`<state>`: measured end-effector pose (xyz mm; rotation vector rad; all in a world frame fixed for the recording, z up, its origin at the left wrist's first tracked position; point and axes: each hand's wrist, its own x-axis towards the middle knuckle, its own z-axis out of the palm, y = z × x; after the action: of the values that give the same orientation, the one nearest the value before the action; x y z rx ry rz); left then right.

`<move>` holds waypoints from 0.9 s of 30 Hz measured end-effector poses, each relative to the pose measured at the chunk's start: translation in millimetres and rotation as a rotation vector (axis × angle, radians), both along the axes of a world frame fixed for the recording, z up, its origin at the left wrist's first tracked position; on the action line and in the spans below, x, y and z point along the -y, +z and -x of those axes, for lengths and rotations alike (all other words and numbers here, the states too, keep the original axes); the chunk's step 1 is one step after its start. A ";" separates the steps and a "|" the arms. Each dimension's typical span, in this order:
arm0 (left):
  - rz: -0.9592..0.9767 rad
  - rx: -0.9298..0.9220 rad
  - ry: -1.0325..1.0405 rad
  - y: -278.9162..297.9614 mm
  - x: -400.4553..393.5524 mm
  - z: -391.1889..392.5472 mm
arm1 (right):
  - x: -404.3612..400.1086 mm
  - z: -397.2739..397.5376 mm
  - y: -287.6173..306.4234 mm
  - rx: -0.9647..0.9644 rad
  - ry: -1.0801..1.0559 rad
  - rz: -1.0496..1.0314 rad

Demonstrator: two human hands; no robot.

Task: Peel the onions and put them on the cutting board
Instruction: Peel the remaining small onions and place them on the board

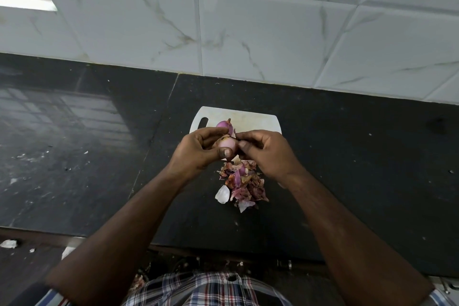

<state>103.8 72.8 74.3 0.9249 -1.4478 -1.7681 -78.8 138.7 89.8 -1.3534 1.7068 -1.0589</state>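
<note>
A small, partly peeled pink-purple onion [228, 144] is held above the near edge of a white plastic cutting board [250, 120], between the two hands. It is gripped by the left hand [198, 150], whose fingers are curled over its far side while the thumb is pressed against its near side. Its long axis appears to lie roughly left to right, with a brownish tuft at its upper left; which end is root and which is stem cannot be told. At the onion's right side, a strip of skin is pinched by the curled thumb and fingers of the right hand [260, 150].

Just beyond the hands, a second purple onion [224, 125] is seen resting on the cutting board, its pointed tip directed upward and away. The board's handle slot is located at its far left corner. Near the hands, a heap of dry purple and brown onion skins [242, 181] is spread on the black stone countertop [347, 169]. Beyond the countertop, a wall of white marbled tiles [248, 20] is seen. A checked shirt [206, 290] is visible at the near edge.
</note>
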 end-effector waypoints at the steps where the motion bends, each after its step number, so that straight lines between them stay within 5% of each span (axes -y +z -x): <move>1: -0.015 0.000 -0.007 -0.2 0.4 0.3 | 0.3 0.1 1.6 0.010 0.009 -0.004; 27: -0.106 -0.066 -0.003 4.7 4.5 6.3 | 9.7 3.8 -6.9 0.112 -0.057 0.063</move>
<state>97.5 68.3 79.0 0.9097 -1.3256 -1.8746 -82.6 129.0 82.8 -1.2660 1.6503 -1.2072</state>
